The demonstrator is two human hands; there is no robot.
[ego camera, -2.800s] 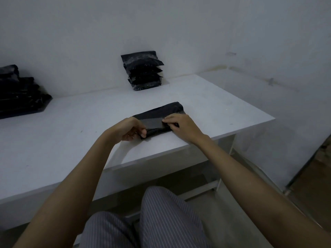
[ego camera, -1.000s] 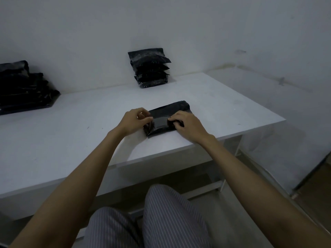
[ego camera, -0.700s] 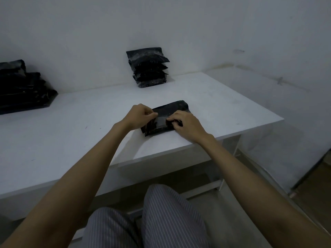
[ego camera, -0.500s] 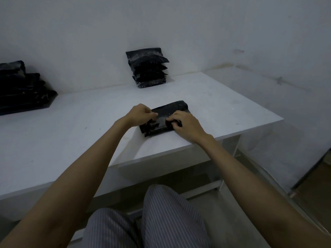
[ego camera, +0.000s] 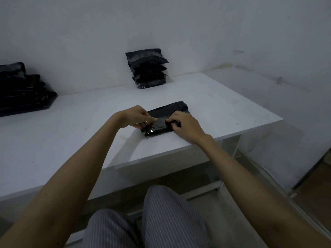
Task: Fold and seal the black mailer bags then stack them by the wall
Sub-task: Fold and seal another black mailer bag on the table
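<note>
A folded black mailer bag (ego camera: 171,109) lies on the white table (ego camera: 223,104), close to its front edge. My left hand (ego camera: 135,116) pinches the bag's left end with thumb and curled fingers. My right hand (ego camera: 184,124) grips the near edge on the right side, fingers curled over the glossy flap. A stack of sealed black mailer bags (ego camera: 147,68) leans against the back wall behind the bag.
A larger heap of black bags (ego camera: 21,89) sits at the far left of the table by the wall. The table's right corner ends near a side wall. My striped trousers (ego camera: 161,221) show below the table edge.
My left hand has shifted from beside the bag onto its left end and now pinches it. The right hand has stayed on the flap. The bag has hardly moved.
</note>
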